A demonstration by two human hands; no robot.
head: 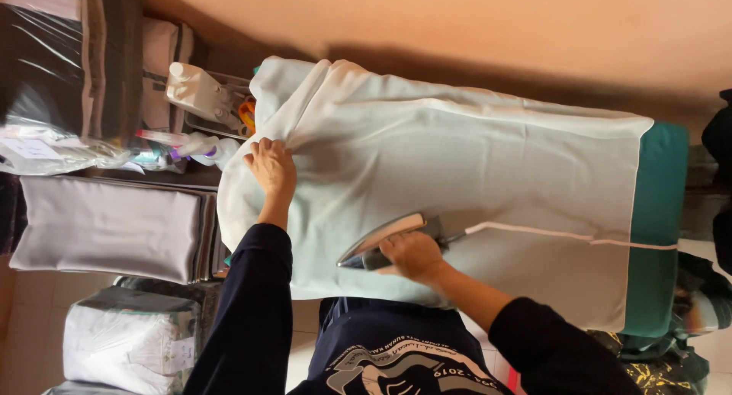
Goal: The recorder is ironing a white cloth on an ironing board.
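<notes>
One view only, head cam, looking down at your work.

Head view: pale blue-white cloth [457,174] lies spread over the ironing board [659,212], whose green cover shows at the far right end. Your right hand [412,255] is wrapped round the handle of the iron [381,241], fingers closed on it, soleplate down on the cloth near the edge closest to you. The white cord [564,233] trails off to the right across the fabric. Your left hand [271,166] lies flat, fingers spread, pressing the cloth at the left end, well apart from the iron; looks like you're holding it taut.

Progress, as a judgement: the wide middle and right stretch reads smooth and flat, so prob. already pressed or nearly so. The left end under and around your left hand is bunched, w/ folds and a shadowed dip, so that part looks left to do. Cloth edge hanging off the near side can't be judged.

Around: white spray bottle [200,92] in a rack beyond the left end, folded grey fabric stack [107,227] beside it, wrapped white bundle [130,340] lower left.
</notes>
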